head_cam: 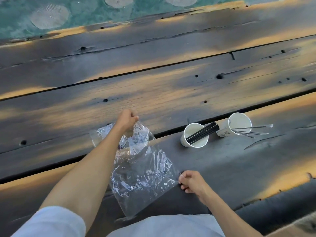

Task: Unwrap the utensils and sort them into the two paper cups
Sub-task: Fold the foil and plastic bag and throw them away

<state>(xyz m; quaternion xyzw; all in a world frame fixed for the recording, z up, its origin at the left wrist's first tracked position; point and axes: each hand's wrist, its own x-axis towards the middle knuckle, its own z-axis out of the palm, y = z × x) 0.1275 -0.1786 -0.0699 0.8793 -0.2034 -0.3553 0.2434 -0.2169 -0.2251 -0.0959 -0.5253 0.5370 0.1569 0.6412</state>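
Note:
A large clear plastic bag (142, 175) is stretched between my hands above the dark wooden planks. My left hand (127, 119) pinches its far top edge. My right hand (191, 182) pinches its near right corner. Another crumpled piece of clear wrap (104, 132) lies under my left forearm. To the right stand two white paper cups. The left cup (195, 135) holds a bundle of black sticks (204, 131) leaning right. The right cup (236, 124) is tipped toward the right and holds thin utensils in clear wrappers (251, 130) that poke out over its rim.
The surface is weathered dark wood planks (153, 82) with gaps and knot holes. A teal floor (51, 17) with round pale patches lies beyond the far edge. My light trouser knees (164, 226) are at the bottom.

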